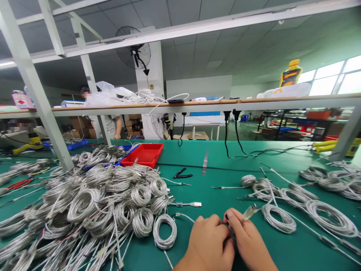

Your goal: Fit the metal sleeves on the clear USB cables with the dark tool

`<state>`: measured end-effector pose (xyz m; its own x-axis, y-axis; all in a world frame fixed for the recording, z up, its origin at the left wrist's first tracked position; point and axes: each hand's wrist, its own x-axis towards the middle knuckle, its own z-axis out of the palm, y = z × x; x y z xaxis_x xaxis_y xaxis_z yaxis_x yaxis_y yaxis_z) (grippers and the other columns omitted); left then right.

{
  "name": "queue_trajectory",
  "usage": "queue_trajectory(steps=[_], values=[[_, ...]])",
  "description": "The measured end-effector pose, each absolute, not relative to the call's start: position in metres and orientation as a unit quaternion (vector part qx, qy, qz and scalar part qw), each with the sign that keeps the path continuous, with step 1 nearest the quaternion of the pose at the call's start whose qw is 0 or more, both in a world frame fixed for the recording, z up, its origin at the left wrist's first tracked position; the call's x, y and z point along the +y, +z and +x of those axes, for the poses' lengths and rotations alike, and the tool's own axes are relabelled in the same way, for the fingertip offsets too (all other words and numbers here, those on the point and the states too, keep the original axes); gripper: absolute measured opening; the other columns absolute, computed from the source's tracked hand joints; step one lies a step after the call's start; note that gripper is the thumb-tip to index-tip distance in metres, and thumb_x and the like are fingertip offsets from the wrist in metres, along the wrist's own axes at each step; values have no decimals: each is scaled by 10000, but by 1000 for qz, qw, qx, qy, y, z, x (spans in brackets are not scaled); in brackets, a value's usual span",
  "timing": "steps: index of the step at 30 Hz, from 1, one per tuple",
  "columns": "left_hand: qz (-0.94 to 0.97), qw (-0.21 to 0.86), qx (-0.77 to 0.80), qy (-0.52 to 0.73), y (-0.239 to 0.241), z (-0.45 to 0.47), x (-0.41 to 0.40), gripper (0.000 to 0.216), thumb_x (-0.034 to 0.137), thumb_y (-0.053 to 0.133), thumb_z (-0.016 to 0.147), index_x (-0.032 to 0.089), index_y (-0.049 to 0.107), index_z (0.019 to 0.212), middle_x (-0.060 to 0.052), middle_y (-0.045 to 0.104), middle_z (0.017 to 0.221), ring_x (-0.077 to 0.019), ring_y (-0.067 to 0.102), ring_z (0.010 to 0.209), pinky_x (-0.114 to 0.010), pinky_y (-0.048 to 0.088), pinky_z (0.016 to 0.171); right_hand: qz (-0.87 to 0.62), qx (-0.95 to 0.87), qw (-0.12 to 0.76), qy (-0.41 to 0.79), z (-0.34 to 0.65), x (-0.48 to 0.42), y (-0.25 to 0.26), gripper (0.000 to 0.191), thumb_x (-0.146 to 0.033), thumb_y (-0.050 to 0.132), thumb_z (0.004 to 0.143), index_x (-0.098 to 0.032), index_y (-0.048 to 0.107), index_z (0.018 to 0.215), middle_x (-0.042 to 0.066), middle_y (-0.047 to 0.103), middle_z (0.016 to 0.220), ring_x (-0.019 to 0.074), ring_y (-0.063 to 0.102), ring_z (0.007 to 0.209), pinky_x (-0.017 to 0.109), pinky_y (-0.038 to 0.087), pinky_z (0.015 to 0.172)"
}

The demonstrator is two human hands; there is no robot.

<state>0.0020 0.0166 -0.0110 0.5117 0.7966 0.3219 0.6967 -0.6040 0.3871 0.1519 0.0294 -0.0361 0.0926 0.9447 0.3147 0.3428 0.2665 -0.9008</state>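
Snags and tangles likely at close quarters

A long green-topped counter (239, 195) is heaped on the left with coiled, clear-sheathed silver cables (84, 205), and a looser row of similar coils (329, 218) is laid out on the right. A red plastic tray (142, 155) and black-handled side cutters (182, 173) are placed further off. Near the counter's edge, a small clear-moulded cable end (249, 212) is pinched between the closed left grip (207, 241) and right grip (248, 237), with the exact hold partly hidden by fingers. Tangling could be caused by loose tails being dragged through neighbouring coils
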Motion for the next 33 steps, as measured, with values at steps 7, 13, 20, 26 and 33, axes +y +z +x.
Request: queue_trajectory(steps=[7, 13, 20, 26, 33], values=[[869, 119, 420, 233, -9, -1, 17, 163, 332, 580, 930, 247, 708, 984, -30, 731, 1051, -255, 689, 1004, -412, 499, 853, -571, -615, 496, 223, 154, 31, -35, 528, -718, 477, 918, -253, 462, 670, -57, 467, 527, 169, 457, 528, 277, 362, 545], [868, 116, 424, 231, -12, 0, 19, 178, 330, 551, 961, 222, 692, 945, -32, 720, 1041, -250, 686, 995, -429, 488, 875, -573, -608, 508, 212, 158, 36, -44, 504, -685, 479, 941, -251, 464, 686, -56, 480, 558, 166, 461, 545, 273, 369, 554], [864, 114, 433, 231, -11, 0, 17, 196, 338, 529, 976, 241, 698, 994, -38, 711, 1040, -250, 674, 977, -415, 483, 845, -523, -603, 532, 283, 153, 29, -36, 423, -615, 528, 910, -239, 587, 726, 9, 637, 683, 220, 622, 679, 257, 514, 620], [856, 112, 444, 241, -9, 0, 18, 210, 336, 506, 988, 245, 695, 1005, -37, 707, 1051, -249, 673, 992, -414, 490, 838, -541, -598, 517, 286, 155, 28, -28, 419, -622, 566, 832, -215, 665, 837, 78, 755, 863, 266, 711, 850, 260, 562, 767], [852, 117, 446, 247, -8, 0, 18, 217, 340, 492, 979, 258, 688, 1024, -32, 706, 1039, -253, 674, 961, -431, 503, 827, -537, -619, 500, 280, 154, 24, -29, 464, -655, 526, 882, -213, 662, 923, 84, 768, 964, 250, 706, 910, 242, 556, 762]])
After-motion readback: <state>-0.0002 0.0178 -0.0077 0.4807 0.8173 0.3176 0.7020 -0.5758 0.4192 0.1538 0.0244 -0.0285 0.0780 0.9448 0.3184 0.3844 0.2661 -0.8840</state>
